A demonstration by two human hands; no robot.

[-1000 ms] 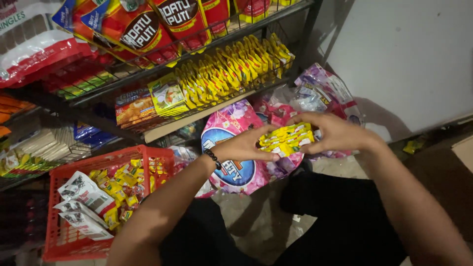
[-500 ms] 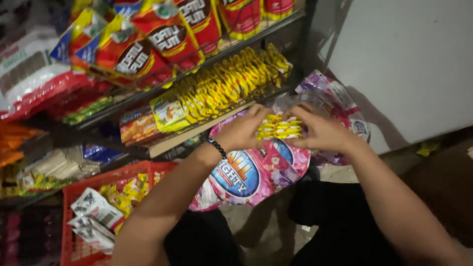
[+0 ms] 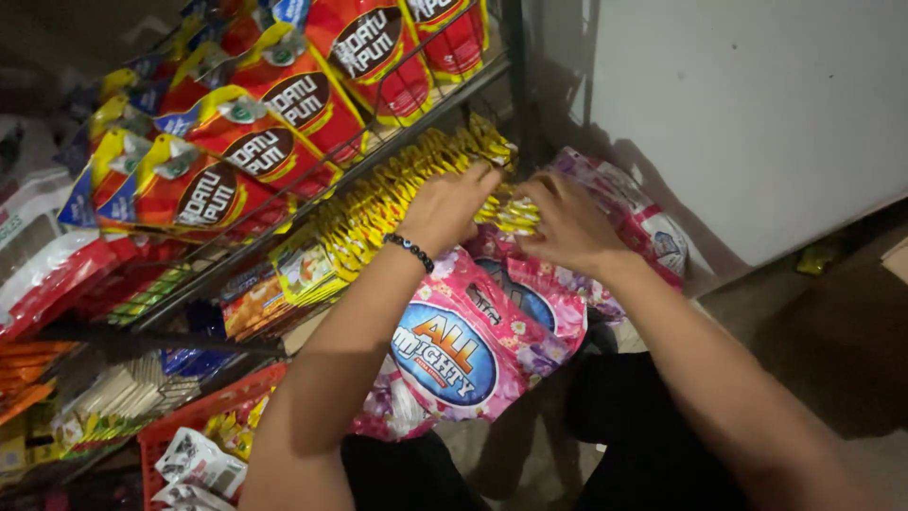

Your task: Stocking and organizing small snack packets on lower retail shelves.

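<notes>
Red plastic of a crate with small packets shows nearest, at the lower left, and just beyond it a pink bag leans under the forearms. Above the bag, the left hand and right hand pinch a bundle of yellow sachets between them, fingers curled shut on it, at the right end of the yellow row on the wire shelf. Farthest up hang red and yellow pouches.

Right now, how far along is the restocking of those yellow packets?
Done: a long row of yellow packets already stands on the shelf. In hand: left hand and right hand press a small bundle against the row's end. Left: more packets show in the red basket.
</notes>
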